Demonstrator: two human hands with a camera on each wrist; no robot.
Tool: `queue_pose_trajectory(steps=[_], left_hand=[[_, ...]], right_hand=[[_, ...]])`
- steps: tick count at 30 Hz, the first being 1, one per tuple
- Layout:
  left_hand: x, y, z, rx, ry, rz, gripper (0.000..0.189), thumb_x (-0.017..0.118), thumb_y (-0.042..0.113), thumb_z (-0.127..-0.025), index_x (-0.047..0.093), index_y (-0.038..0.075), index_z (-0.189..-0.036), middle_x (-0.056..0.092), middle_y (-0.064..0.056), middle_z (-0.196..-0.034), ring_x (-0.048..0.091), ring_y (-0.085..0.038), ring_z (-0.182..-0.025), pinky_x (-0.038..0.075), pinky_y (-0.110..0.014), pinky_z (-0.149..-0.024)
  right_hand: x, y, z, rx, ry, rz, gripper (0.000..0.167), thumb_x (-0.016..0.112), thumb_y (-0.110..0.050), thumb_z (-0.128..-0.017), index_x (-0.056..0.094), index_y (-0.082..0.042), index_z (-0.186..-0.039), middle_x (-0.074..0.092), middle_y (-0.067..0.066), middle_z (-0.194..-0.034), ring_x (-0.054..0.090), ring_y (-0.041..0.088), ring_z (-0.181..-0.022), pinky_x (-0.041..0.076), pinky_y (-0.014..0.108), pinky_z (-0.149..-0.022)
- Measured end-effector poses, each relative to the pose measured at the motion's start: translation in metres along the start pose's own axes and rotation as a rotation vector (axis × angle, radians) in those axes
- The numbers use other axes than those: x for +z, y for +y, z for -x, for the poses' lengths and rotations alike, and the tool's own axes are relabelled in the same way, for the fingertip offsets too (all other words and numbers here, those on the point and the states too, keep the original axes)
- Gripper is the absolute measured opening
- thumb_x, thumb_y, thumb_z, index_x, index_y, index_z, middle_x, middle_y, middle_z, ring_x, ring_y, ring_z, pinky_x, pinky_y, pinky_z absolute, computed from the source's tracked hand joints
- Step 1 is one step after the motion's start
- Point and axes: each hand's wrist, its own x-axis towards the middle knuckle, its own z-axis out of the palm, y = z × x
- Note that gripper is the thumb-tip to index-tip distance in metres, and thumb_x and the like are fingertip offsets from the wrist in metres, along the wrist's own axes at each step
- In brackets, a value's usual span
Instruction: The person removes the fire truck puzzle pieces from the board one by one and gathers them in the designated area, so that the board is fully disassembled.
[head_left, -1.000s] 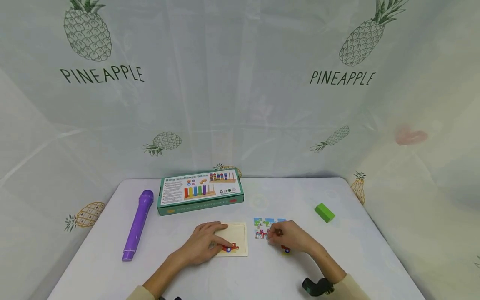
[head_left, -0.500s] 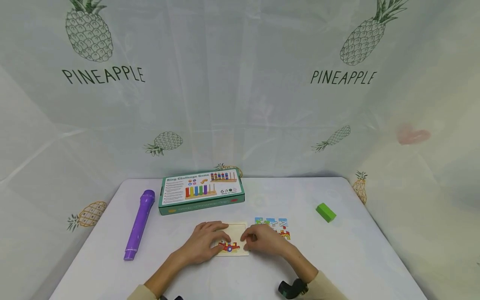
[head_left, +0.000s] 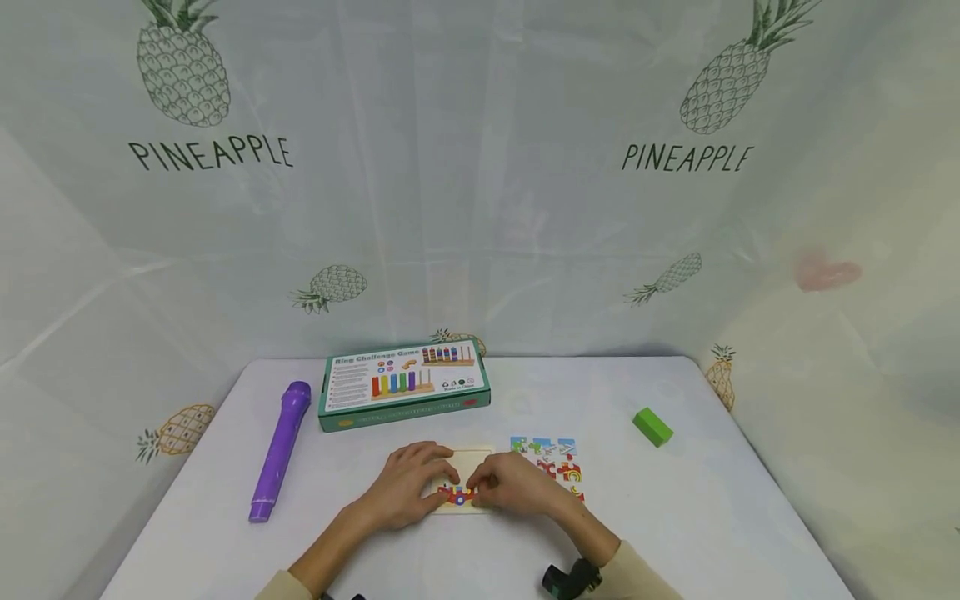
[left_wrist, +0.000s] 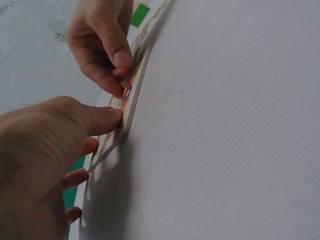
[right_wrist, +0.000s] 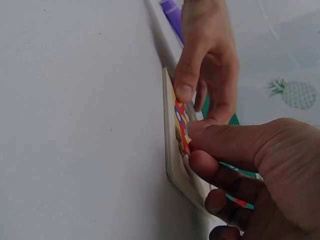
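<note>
A shallow wooden puzzle board point(head_left: 471, 459) lies on the table with joined pieces of a red vehicle picture point(head_left: 458, 497) along its near side. My left hand point(head_left: 408, 487) rests over the board's left part, thumb on the pieces and fingers loosely spread toward the far edge. From the right, my right hand point(head_left: 517, 485) pinches a small puzzle piece point(right_wrist: 187, 145) between thumb and forefinger, low over the board beside the joined ones. Its fingers cover most of that piece. Several loose puzzle pieces point(head_left: 570, 472) lie right of the board, partly hidden behind the right hand.
Behind the board stands a green game box point(head_left: 405, 385) lying flat. A purple microphone-shaped tube point(head_left: 280, 454) lies at the left, and a green block point(head_left: 652, 426) at the right. A pineapple-print curtain point(head_left: 480, 208) hangs beyond the table's point(head_left: 420, 558) far edge.
My right hand has come left from the loose pieces to the board, bringing a piece to the joined ones. My left hand has stayed on the board, its forefinger drawn back from the picture.
</note>
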Motion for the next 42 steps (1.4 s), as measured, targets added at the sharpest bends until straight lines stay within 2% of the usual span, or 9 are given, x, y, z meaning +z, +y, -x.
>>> queue_pose_trajectory(steps=[14, 22, 34, 42], left_hand=[[0.001, 0.0, 0.0, -0.009, -0.007, 0.002, 0.019, 0.072, 0.032, -0.09, 0.067, 0.04, -0.106, 0.055, 0.006, -0.139, 0.042, -0.029, -0.137, 0.03, -0.067, -0.105], [0.0, 0.0, 0.001, 0.0, -0.001, 0.001, 0.019, 0.072, 0.031, -0.09, 0.067, 0.039, -0.106, 0.055, 0.006, -0.14, 0.041, -0.029, -0.137, 0.031, -0.067, -0.105], [0.0, 0.0, 0.001, 0.011, 0.005, 0.001, 0.02, 0.072, 0.029, -0.09, 0.067, 0.038, -0.107, 0.056, 0.004, -0.139, 0.042, -0.03, -0.137, 0.032, -0.067, -0.104], [0.0, 0.0, 0.001, 0.005, 0.004, -0.013, 0.019, 0.072, 0.03, -0.09, 0.066, 0.041, -0.106, 0.055, 0.006, -0.14, 0.042, -0.028, -0.137, 0.032, -0.067, -0.104]], right_hand=[[0.004, -0.002, -0.002, 0.017, 0.029, -0.019, 0.007, 0.078, -0.018, -0.087, 0.075, -0.016, -0.092, 0.06, -0.011, -0.071, 0.051, 0.0, -0.065, 0.044, 0.02, -0.062], [0.003, -0.008, -0.002, 0.041, 0.03, -0.098, 0.01, 0.078, -0.015, -0.087, 0.069, -0.019, -0.084, 0.062, -0.013, -0.075, 0.053, 0.001, -0.067, 0.044, 0.021, -0.061], [0.003, -0.01, 0.0, 0.043, 0.033, -0.123, 0.009, 0.075, -0.011, -0.087, 0.069, -0.018, -0.086, 0.064, -0.013, -0.075, 0.054, 0.0, -0.066, 0.044, 0.02, -0.062], [-0.008, -0.005, 0.006, 0.058, 0.055, -0.111, 0.012, 0.077, -0.013, -0.085, 0.068, -0.021, -0.086, 0.064, -0.011, -0.076, 0.056, 0.003, -0.068, 0.045, 0.022, -0.063]])
